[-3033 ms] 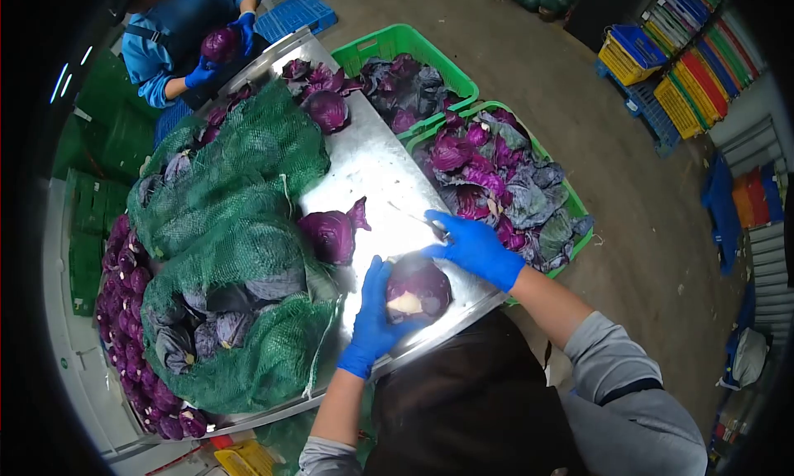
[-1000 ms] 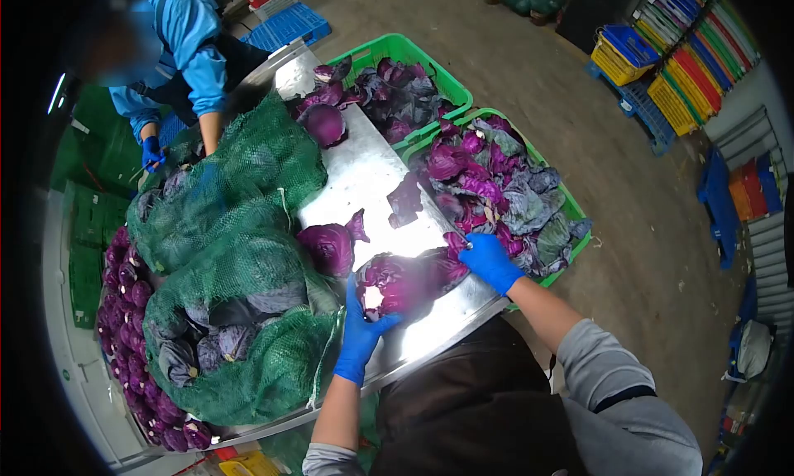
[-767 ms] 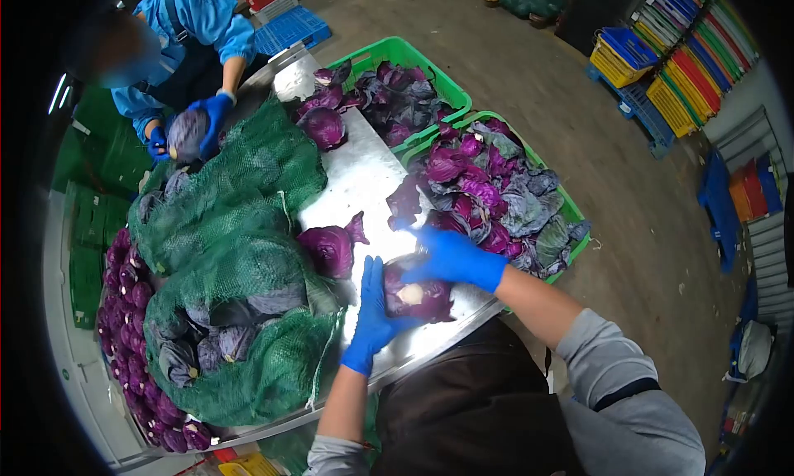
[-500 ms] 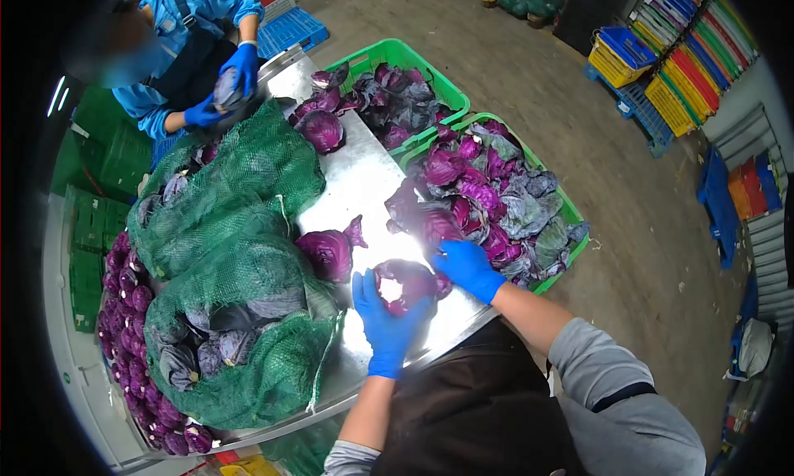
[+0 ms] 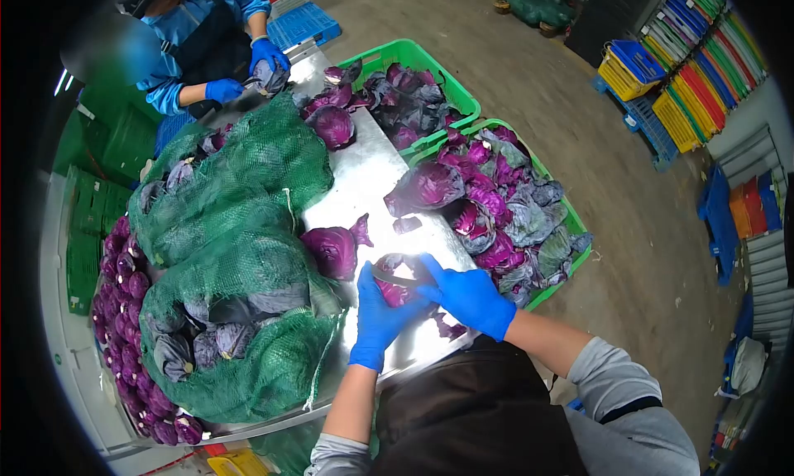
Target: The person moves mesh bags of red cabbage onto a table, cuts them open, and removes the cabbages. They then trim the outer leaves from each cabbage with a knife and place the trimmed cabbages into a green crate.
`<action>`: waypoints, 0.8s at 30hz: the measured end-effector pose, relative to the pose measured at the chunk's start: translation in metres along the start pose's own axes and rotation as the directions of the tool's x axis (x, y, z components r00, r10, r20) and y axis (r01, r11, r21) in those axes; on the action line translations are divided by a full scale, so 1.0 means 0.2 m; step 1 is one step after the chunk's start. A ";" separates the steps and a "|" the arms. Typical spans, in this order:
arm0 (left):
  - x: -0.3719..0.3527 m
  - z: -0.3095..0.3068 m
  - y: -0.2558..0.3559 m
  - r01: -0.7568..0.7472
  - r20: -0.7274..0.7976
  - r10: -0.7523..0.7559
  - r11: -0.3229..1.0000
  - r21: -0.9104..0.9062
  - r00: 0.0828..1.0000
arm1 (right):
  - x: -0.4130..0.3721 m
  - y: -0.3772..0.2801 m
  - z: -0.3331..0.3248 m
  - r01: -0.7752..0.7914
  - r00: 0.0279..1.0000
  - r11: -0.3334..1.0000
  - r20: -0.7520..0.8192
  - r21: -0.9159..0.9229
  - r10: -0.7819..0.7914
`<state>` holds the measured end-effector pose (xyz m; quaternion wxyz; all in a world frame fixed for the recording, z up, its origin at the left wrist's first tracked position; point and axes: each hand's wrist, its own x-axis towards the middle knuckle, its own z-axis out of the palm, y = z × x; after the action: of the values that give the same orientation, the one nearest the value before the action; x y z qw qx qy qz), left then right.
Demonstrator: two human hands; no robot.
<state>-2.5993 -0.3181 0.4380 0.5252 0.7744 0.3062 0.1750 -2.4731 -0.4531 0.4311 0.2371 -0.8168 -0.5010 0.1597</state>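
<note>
A red cabbage [image 5: 395, 295] with a pale cut spot sits low over the metal table, and my left hand [image 5: 382, 317] is wrapped around its near left side. My right hand [image 5: 473, 301] is closed at the cabbage's right, gripping a knife; the thin dark blade [image 5: 387, 277] lies across the cabbage top, while the handle is hidden in my fingers. Close to my left hand lies another red cabbage [image 5: 332, 253] with a loose leaf. Purple outer leaves [image 5: 427, 186] and small scraps [image 5: 449, 326] rest on the metal table [image 5: 351, 186].
Green mesh sacks [image 5: 236, 253] of cabbages cover the table's left side. Trimmed cabbages [image 5: 124, 327] are piled beyond them. Two green crates [image 5: 576, 220] of leaves stand along the right edge. A co-worker in blue [image 5: 236, 4] handles a cabbage at the far end.
My right hand has moved in against the cabbage, bringing the blade over it. A large leaf now lies by the crate, and scraps show beside my right hand.
</note>
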 end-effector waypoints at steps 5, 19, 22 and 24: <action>0.02 0.00 0.04 0.030 0.091 -0.036 0.997 0.065 0.995 | 0.11 -0.01 -0.06 -0.021 0.997 0.984 0.083 0.176 0.006; -0.18 -0.07 -0.12 0.135 0.170 -0.081 0.932 -0.336 0.982 | 0.37 0.22 0.10 -0.453 0.852 0.728 0.009 0.515 0.524; -0.19 -0.05 -0.17 0.140 0.124 -0.103 0.929 -0.342 0.987 | 0.25 -0.02 -0.10 -0.405 0.913 0.875 0.073 0.267 0.400; -0.18 -0.04 -0.21 0.114 0.098 -0.087 0.942 -0.316 0.991 | 0.16 -0.08 -0.06 -0.399 0.911 0.887 0.213 0.233 0.354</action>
<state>-2.6433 -0.3259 0.4047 0.6644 0.6688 0.2910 0.1633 -2.4652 -0.4216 0.4497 0.2691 -0.8424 -0.3235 0.3366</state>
